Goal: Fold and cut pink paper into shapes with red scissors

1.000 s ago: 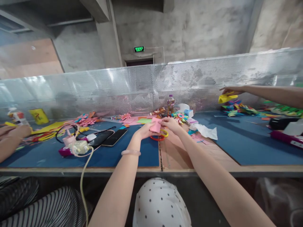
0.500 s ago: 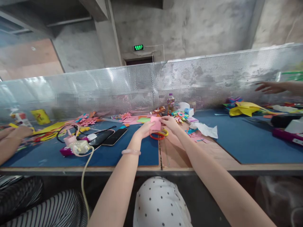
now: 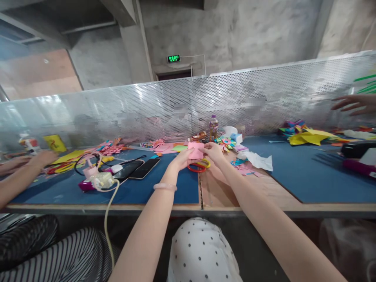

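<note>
A small pink paper square [image 3: 195, 150] is held up between both my hands, above the table. My left hand [image 3: 180, 160] pinches its left side and my right hand [image 3: 214, 152] pinches its right edge. Just below the paper lie scissors with red and yellow ring handles [image 3: 198, 166] on the table. A pale pink bangle [image 3: 165, 187] sits on my left wrist.
Two phones [image 3: 136, 169] and a charger with a cable [image 3: 101, 181] lie on the blue mat [image 3: 147, 188] to the left. A bottle [image 3: 213, 127], paper flowers [image 3: 225, 143] and white tissue [image 3: 258, 159] are behind. Other people's hands reach in at the left [image 3: 41, 158] and far right [image 3: 352, 103].
The pink paper has been lifted slightly and unfolded flatter between my hands. The person at the right put down the yellow paper and drew the hand back to the right.
</note>
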`<state>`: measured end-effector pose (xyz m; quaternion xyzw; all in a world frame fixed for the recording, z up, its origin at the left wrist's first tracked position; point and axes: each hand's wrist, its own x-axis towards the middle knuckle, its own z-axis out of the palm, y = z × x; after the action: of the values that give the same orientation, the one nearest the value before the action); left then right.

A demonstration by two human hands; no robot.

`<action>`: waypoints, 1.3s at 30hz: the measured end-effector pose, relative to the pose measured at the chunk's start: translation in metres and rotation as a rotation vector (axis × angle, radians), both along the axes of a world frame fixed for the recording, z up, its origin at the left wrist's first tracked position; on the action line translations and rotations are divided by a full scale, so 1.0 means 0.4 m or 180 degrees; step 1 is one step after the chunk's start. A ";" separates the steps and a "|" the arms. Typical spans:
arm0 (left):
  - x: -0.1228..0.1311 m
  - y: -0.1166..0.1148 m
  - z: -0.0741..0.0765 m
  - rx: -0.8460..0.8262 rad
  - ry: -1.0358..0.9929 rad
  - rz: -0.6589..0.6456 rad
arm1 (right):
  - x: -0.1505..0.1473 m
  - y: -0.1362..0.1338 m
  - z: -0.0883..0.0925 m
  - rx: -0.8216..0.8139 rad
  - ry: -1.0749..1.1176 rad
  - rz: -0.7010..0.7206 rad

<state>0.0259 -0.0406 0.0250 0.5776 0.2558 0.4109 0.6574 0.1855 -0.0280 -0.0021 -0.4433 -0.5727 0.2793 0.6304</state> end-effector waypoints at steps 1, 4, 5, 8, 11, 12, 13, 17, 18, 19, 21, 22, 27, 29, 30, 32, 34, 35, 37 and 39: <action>0.001 -0.001 0.001 -0.0019 -0.0002 0.0007 | 0.002 -0.001 0.000 -0.0001 0.0021 -0.0029; 0.004 -0.002 0.001 -0.0021 0.0001 0.0054 | 0.001 -0.009 0.004 -0.0030 0.0191 -0.0011; 0.005 0.001 -0.001 0.0011 -0.0011 0.0085 | -0.001 -0.013 0.006 -0.0040 0.0278 0.0019; 0.006 0.016 -0.011 0.0160 -0.0082 0.0233 | -0.008 -0.024 0.014 -0.0087 0.0519 0.0211; 0.007 0.035 -0.024 0.0245 -0.0137 0.0458 | -0.012 -0.029 0.016 -0.0265 0.0516 0.0475; 0.007 0.039 -0.027 0.0268 -0.0174 0.0498 | -0.012 -0.028 0.015 -0.0307 0.0468 0.0520; 0.007 0.042 -0.028 0.0286 -0.0214 0.0520 | -0.012 -0.026 0.014 -0.0312 0.0420 0.0517; 0.006 0.033 -0.020 0.0216 -0.0320 0.0386 | -0.019 -0.018 0.004 -0.0101 0.0440 0.0192; 0.005 0.030 -0.017 0.0178 -0.0297 0.0368 | -0.023 -0.017 0.002 -0.0074 0.0489 0.0093; 0.005 0.027 -0.014 0.0171 -0.0267 0.0385 | -0.028 -0.016 0.000 -0.0062 0.0530 0.0013; 0.004 0.023 -0.011 0.0241 -0.0173 0.0575 | -0.038 -0.018 -0.003 -0.0011 0.0547 -0.0115; 0.004 0.022 -0.012 0.0316 -0.0120 0.0720 | -0.042 -0.021 -0.006 0.0032 0.0526 -0.0177; 0.002 0.028 -0.027 0.0745 0.0120 0.1066 | -0.058 -0.044 -0.033 0.0037 0.0369 -0.0450; 0.002 0.030 -0.032 0.0797 0.0199 0.1010 | -0.061 -0.057 -0.047 -0.0057 0.0340 -0.0219; 0.002 0.030 -0.034 0.0802 0.0245 0.0991 | -0.061 -0.063 -0.053 -0.0101 0.0365 -0.0141; 0.003 0.029 -0.035 0.0840 0.0338 0.0981 | -0.058 -0.072 -0.062 -0.0149 0.0326 -0.0034; 0.006 0.025 -0.033 0.0927 0.0391 0.0969 | -0.051 -0.076 -0.066 -0.0179 0.0310 -0.0062; 0.007 0.024 -0.031 0.0961 0.0400 0.0961 | -0.047 -0.076 -0.066 -0.0186 0.0314 -0.0117; 0.009 0.021 -0.029 0.0994 0.0394 0.0984 | -0.037 -0.074 -0.062 -0.0164 0.0349 -0.0223; 0.012 0.020 -0.027 0.1034 0.0416 0.1015 | -0.029 -0.073 -0.056 -0.0116 0.0365 -0.0236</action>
<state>0.0306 -0.0326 0.0140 0.6534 0.3163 0.5071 0.4646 0.1740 -0.0572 -0.0246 -0.4589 -0.5137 0.2910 0.6639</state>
